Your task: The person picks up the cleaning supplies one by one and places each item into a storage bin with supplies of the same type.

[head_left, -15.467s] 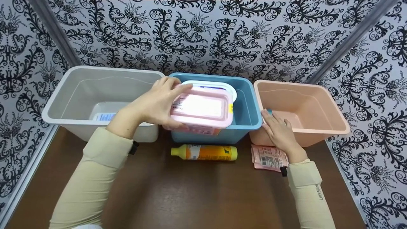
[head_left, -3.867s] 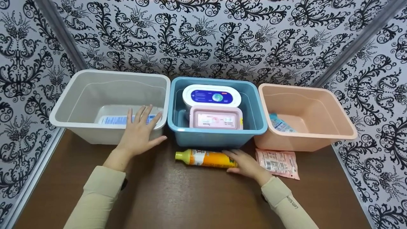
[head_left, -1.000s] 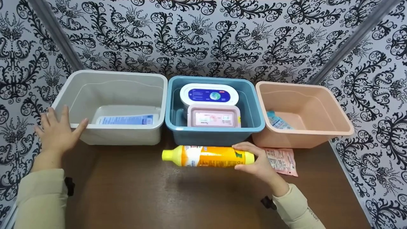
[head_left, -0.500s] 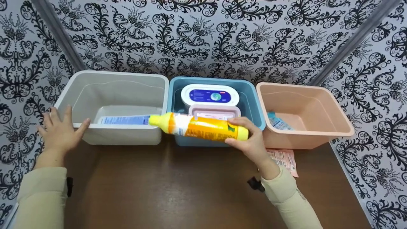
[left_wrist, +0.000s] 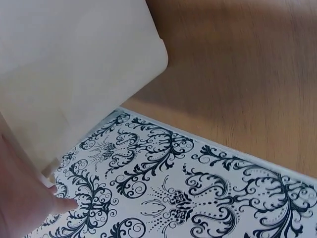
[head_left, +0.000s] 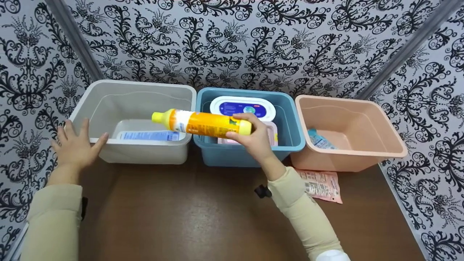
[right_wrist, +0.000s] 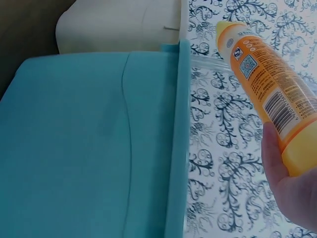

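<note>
My right hand [head_left: 255, 136] grips the base of a yellow and orange squeeze bottle [head_left: 203, 123], fingers on one side and thumb on the other. The bottle lies sideways in the air, its cap end over the grey bin [head_left: 145, 142] and its base above the blue bin [head_left: 250, 156]. In the right wrist view the bottle [right_wrist: 270, 84] shows a barcode label. My left hand [head_left: 76, 148] rests on the grey bin's front left rim with fingers spread. Inside that bin lies a blue-and-white labelled item [head_left: 148, 136].
The blue bin holds a white oval-lidded tub [head_left: 243, 108] and a pink box [head_left: 272, 132], partly hidden. A peach bin [head_left: 351, 154] at right contains a teal packet [head_left: 320, 139]. A pink pouch [head_left: 322, 185] lies on the brown table [head_left: 188, 217]. Patterned panels stand behind.
Earlier the pink box went into the blue bin from my left hand. Since then my right hand has lifted the bottle off the table and carried it up and left; my left hand moved to the grey bin's rim.
</note>
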A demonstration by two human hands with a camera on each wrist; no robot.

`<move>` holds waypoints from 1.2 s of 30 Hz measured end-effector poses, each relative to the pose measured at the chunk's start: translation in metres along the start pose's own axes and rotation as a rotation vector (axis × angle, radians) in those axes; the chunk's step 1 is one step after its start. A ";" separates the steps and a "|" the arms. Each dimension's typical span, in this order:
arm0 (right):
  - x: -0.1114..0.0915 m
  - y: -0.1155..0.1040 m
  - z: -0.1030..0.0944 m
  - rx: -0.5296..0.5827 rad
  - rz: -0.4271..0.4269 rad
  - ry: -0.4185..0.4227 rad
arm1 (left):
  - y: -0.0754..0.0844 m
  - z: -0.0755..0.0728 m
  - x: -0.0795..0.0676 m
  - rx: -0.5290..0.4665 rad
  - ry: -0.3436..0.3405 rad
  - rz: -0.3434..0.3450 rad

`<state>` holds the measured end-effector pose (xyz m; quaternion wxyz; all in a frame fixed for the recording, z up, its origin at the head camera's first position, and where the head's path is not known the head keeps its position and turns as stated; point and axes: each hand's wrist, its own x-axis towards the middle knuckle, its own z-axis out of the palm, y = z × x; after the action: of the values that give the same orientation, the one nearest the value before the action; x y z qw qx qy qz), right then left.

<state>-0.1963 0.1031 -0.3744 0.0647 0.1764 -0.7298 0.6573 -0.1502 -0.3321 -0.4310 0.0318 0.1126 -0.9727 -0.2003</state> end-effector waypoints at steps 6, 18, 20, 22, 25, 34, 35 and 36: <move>0.014 0.003 0.026 -0.008 0.074 -0.033 | 0.000 -0.001 0.001 -0.008 -0.002 -0.001; 0.029 0.009 0.064 -0.089 0.098 -0.104 | 0.000 0.000 0.001 -0.014 0.013 0.000; 0.030 0.010 0.068 -0.099 0.091 -0.108 | 0.000 0.001 0.000 -0.010 0.015 0.001; 0.030 0.012 0.071 -0.107 0.090 -0.116 | 0.000 0.003 -0.001 -0.008 0.016 0.004; 0.030 0.015 0.075 -0.115 0.093 -0.127 | 0.000 0.005 -0.002 -0.008 0.014 0.006; 0.036 0.017 0.085 -0.150 0.094 -0.172 | 0.000 0.003 0.000 -0.012 0.013 0.004; 0.037 0.016 0.086 -0.158 0.090 -0.184 | 0.000 0.003 0.000 -0.013 0.014 0.004; 0.038 0.016 0.088 -0.168 0.086 -0.197 | 0.000 0.002 0.000 -0.012 0.014 0.004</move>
<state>-0.2253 0.0115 -0.3878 -0.0206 0.2026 -0.7921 0.5754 -0.1506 -0.3314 -0.4333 0.0397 0.1121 -0.9715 -0.2051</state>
